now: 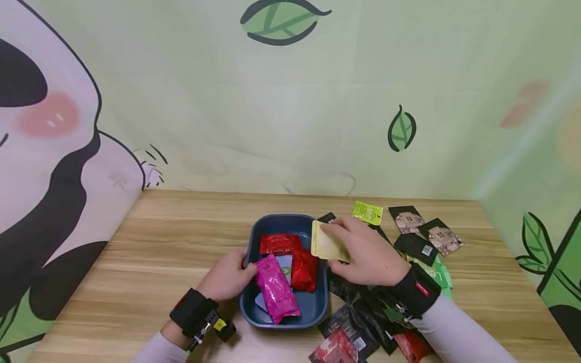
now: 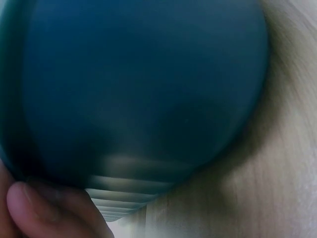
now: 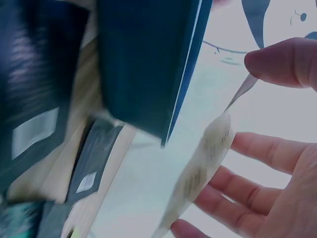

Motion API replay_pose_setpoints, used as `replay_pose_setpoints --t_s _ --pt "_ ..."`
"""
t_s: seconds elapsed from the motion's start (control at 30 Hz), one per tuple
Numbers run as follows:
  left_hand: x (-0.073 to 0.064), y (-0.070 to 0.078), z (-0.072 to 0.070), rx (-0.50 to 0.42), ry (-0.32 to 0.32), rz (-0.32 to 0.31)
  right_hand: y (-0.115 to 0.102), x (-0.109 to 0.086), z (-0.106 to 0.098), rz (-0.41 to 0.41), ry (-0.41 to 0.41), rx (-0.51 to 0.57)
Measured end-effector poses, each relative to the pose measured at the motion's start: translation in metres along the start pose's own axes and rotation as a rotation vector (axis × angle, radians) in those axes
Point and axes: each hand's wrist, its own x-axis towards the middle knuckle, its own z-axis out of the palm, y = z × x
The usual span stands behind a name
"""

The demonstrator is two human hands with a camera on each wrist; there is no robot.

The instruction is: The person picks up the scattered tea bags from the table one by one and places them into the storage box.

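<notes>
A dark blue plastic bin (image 1: 283,322) stands on the table. My left hand (image 1: 227,277) grips its left rim, and the left wrist view shows fingers (image 2: 54,213) curled at the bin's wall (image 2: 143,89). Lying in the bin are a shiny pink packet (image 1: 276,290), red packets (image 1: 304,269) and a partly covered light blue packet (image 1: 284,262). My right hand (image 1: 369,252) pinches a flat pale yellow packet (image 1: 326,243) at the bin's right rim. In the right wrist view the thumb lies on one side of that packet (image 3: 203,168), with fingers on the other.
Right of the bin lies a spread of packets: black ones (image 1: 415,248), printed ones with a house picture (image 1: 440,236), a yellow-green one (image 1: 368,213), a green one (image 1: 442,275) and a red one (image 1: 413,346). A printed wall (image 1: 290,126) stands behind the wooden table (image 1: 181,227).
</notes>
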Motion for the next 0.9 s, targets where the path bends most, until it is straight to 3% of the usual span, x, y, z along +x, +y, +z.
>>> replay_pose_setpoints --t_s 0.4,0.9 --pt "0.000 -0.001 0.000 -0.025 -0.015 -0.007 -0.027 0.056 0.030 -0.142 -0.107 -0.035" --pt "0.001 -0.003 -0.001 -0.042 -0.035 0.015 -0.032 0.080 0.048 -0.163 -0.174 -0.062"
